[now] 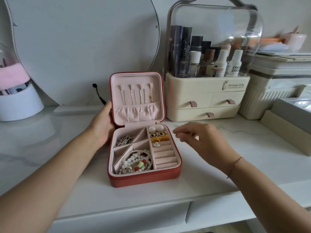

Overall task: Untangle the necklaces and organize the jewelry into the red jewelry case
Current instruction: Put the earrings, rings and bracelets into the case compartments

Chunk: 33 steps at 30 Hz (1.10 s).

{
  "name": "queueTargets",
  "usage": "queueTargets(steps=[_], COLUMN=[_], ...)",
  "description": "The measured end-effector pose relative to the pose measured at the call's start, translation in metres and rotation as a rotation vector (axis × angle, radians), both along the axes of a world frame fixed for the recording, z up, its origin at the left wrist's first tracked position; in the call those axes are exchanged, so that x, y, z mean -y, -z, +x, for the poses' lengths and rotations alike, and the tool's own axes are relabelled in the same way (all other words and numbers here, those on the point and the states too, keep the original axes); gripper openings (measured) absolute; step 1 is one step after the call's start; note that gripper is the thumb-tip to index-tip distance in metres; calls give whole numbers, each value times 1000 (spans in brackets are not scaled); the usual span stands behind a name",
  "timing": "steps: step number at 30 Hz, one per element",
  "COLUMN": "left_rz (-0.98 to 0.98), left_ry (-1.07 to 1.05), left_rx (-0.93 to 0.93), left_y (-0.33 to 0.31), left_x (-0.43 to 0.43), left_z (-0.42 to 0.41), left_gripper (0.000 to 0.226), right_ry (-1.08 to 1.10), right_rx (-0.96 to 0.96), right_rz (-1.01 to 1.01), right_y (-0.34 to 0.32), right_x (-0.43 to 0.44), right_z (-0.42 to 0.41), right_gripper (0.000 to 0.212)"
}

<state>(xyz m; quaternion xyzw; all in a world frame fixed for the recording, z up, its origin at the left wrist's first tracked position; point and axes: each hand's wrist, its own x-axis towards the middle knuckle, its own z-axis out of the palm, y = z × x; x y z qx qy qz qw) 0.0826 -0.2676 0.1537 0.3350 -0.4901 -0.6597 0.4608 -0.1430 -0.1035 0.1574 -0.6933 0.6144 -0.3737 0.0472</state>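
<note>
The red jewelry case [143, 179] stands open on the white tabletop, its pink lid [156, 91] upright. Several silver chains [133, 95] hang from hooks in the lid. In the base lie a dark metal chain bundle [124, 140], a coil of pearl and bead bracelets [137, 161], two pearl earrings [156, 129], gold earrings [159, 138] and a small ring [156, 144]. My left hand [102, 126] rests against the case's left side, fingers at the lid's edge. My right hand [200, 138] hovers just right of the case, blurred, fingers loosely curled, holding nothing I can see.
A cream cosmetics organizer [205, 98] with a clear dome and drawers stands directly behind the case on the right. Cream boxes [276, 91] crowd the far right. A round mirror [67, 47] leans at the back left, with a black cable [99, 95] beside it.
</note>
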Motion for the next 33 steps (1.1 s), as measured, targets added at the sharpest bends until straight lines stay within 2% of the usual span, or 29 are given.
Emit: queueTargets(steps=[4,9,12,16,21,26,30,33], left_rz=[7,-5,-4,-11,-26,-25,-26,-23], left_ry=[-8,-2,-30,-45,-38,-44,-41,-37], left_rx=[-4,19,8,9,25,7,17,19], left_y=[-1,-3,-4,-5,-5,-5,-4,-3], left_x=[-2,-4,-6,-7,-7,-9,-6,-4], left_z=[-2,-2,-2,-3,-3,-4,-3,-2], left_gripper=[43,42,39,41,41,34,38,41], right_ry=[-57,-60,-86,-20,62,48,71,50], right_rx=[7,281,341,291,435,385,376,252], right_rz=[-13,95,136,121,80,55,-22,-41], right_y=[-1,-3,-2,3,9,6,4,8], right_x=[-1,5,6,8,12,8,-3,-10], right_z=[19,20,26,34,38,35,25,23], right_gripper=[13,7,4,9,18,14,11,13])
